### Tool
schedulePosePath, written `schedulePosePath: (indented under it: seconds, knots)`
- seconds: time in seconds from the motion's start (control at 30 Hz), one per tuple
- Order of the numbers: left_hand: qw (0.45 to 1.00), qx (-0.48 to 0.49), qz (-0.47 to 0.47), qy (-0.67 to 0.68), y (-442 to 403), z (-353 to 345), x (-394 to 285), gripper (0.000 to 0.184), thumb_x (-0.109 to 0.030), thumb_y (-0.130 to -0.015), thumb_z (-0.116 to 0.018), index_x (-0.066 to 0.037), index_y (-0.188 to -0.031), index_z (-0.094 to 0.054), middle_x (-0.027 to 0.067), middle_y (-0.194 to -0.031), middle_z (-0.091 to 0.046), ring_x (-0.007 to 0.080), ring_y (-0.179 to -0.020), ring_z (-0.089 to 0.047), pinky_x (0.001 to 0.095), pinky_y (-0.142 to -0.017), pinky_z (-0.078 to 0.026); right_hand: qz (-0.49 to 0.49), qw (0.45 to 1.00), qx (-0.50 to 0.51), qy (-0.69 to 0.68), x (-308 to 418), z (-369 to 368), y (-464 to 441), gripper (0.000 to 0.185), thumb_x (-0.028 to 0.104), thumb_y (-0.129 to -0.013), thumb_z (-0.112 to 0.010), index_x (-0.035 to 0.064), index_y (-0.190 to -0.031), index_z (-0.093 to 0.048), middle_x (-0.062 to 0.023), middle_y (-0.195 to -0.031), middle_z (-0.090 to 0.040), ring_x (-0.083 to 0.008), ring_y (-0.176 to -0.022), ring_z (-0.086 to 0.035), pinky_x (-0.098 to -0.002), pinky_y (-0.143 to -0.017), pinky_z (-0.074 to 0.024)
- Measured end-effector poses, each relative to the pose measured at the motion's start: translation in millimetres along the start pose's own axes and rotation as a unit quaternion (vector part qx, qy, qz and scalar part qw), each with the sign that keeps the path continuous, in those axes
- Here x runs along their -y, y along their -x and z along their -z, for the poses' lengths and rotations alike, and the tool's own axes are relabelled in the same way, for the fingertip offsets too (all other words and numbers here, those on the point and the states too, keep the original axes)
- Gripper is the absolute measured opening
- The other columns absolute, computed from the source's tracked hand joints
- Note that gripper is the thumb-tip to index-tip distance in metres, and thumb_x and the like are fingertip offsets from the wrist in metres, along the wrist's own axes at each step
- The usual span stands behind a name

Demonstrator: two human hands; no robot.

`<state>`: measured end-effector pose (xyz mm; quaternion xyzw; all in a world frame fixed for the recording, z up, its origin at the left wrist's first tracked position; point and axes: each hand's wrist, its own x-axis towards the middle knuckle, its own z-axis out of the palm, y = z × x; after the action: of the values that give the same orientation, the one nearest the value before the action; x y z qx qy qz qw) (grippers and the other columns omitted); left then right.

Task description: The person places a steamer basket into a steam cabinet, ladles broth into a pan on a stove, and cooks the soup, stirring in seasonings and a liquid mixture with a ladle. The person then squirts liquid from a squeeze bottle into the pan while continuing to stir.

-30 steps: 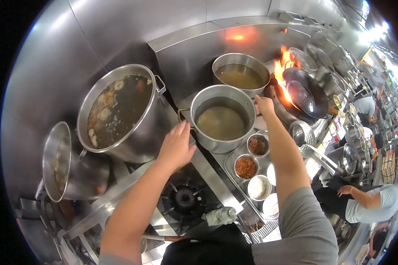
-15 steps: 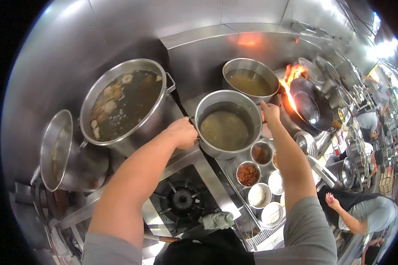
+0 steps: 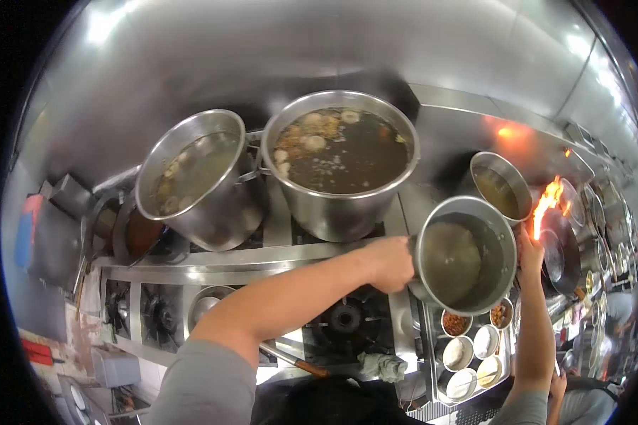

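Note:
A metal pot (image 3: 500, 244) with a cloudy, pale liquid inside hangs between my two hands, tilted a little toward me. My left hand (image 3: 390, 264) is closed round its handle on the left side. At the far right rim, my right hand (image 3: 529, 251) grips the other side, its fingers partly hidden. Left of it stands a large stockpot (image 3: 333, 212) of dark broth with pale pieces floating in it. A second stockpot (image 3: 223, 219) with lighter broth is farther left. Just behind the held pot is a smaller pot (image 3: 515, 210) of yellowish liquid.
Flames (image 3: 548, 205) rise beside a wok (image 3: 561, 255) at the right. Below the held pot, a tray holds bowls of red flakes (image 3: 456, 324) and white seasonings (image 3: 458, 353). A gas burner (image 3: 346, 320) and a folded cloth (image 3: 383, 367) are near me. Another person's hand (image 3: 558, 386) is at lower right.
My view has swung left, so the stockpots and burners appear farther right. The held pot is now more tilted, still in both hands.

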<state>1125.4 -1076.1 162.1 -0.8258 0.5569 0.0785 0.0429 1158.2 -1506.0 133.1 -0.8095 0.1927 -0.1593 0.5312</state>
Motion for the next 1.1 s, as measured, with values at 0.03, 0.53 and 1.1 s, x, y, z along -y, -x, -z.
schedulePosePath:
  seconds: [0.03,0.53,1.1]
  knots:
    - [1.000,-0.002,0.008,-0.002,12.1,-1.8,-5.2,0.022,-0.027,-0.080,-0.061,-0.013,-0.076,-0.076,0.0102,-0.080,-0.074,0.0290,-0.080,-0.071,0.0426,-0.091,-0.046,-0.023,0.999,0.016,-0.033,8.9,0.7,9.8,0.037,0.033,-0.098,-0.063,0.0045,-0.073,-0.065,0.0035,-0.061,-0.050,-0.0077,-0.054,-0.042,-0.0276,-0.050,-0.0321]
    - [0.972,-0.192,0.095,0.099,277.7,-9.5,-84.0,0.026,-0.035,-0.076,-0.066,-0.013,-0.061,-0.068,0.0047,-0.064,-0.066,0.0252,-0.070,-0.065,0.0383,-0.075,-0.044,-0.022,0.983,0.184,0.011,144.1,-123.5,179.1,0.023,0.021,-0.089,-0.062,0.0041,-0.074,-0.065,0.0008,-0.054,-0.048,-0.0093,-0.046,-0.041,-0.0291,-0.045,-0.0277]
    - [0.786,-0.592,0.174,0.048,477.9,40.3,-25.2,0.031,-0.013,-0.052,-0.072,-0.011,-0.056,-0.042,0.0051,-0.057,-0.046,0.0286,-0.060,-0.052,0.0400,-0.062,-0.042,0.194,0.931,0.239,0.195,403.3,-310.5,232.5,0.034,0.024,-0.091,-0.066,-0.0039,-0.072,-0.068,-0.0091,-0.063,-0.061,-0.0158,-0.050,-0.054,-0.0364,-0.043,-0.0403]
